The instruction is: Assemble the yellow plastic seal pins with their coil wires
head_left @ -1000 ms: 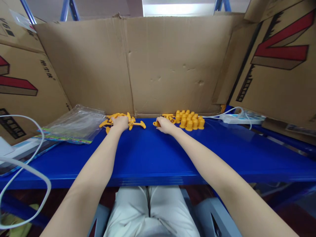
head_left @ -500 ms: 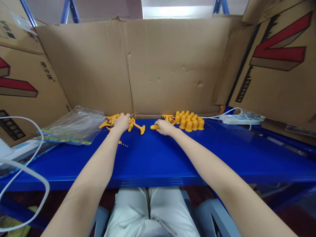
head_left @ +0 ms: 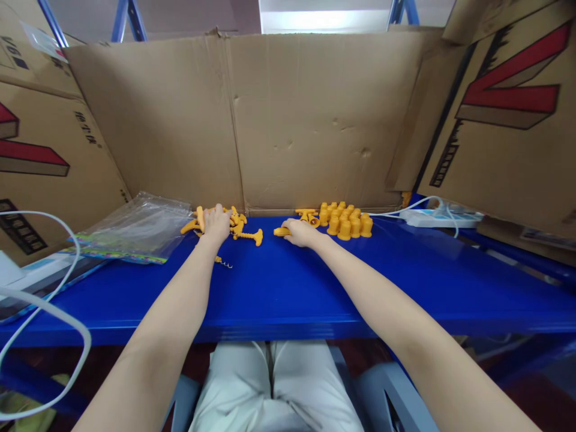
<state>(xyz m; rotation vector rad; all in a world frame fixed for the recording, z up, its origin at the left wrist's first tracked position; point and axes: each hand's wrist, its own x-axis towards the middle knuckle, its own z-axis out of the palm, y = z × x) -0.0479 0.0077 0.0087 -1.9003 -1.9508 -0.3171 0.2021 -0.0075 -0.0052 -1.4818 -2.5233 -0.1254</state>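
Observation:
My left hand (head_left: 216, 223) reaches into a loose pile of yellow T-handled corkscrews (head_left: 239, 223), its fingers curled downward. One yellow handle (head_left: 200, 219) stands up against the left side of this hand; whatever the fingertips pinch is hidden. A yellow corkscrew (head_left: 249, 236) lies on the near right edge of the pile. Closer to me, a metal spiral (head_left: 225, 263) sticks out of a small yellow piece. My right hand (head_left: 299, 233) is closed around a yellow handle (head_left: 282, 231), whose end shows past the fingers. Just behind it lie another T-shaped handle (head_left: 306, 212) and a tipped yellow cup (head_left: 314, 222).
Several yellow bell-shaped cups (head_left: 344, 227) stand grouped right of my right hand. Clear plastic bags (head_left: 135, 231) lie at the left. A white power strip (head_left: 441, 217) with cables sits at the right. Cardboard (head_left: 315, 120) walls in the blue table (head_left: 288, 288).
My left hand has shifted slightly left within the pile, and a handle beside it now stands more upright. The corkscrew at the pile's right edge has turned a little. My right hand stays put.

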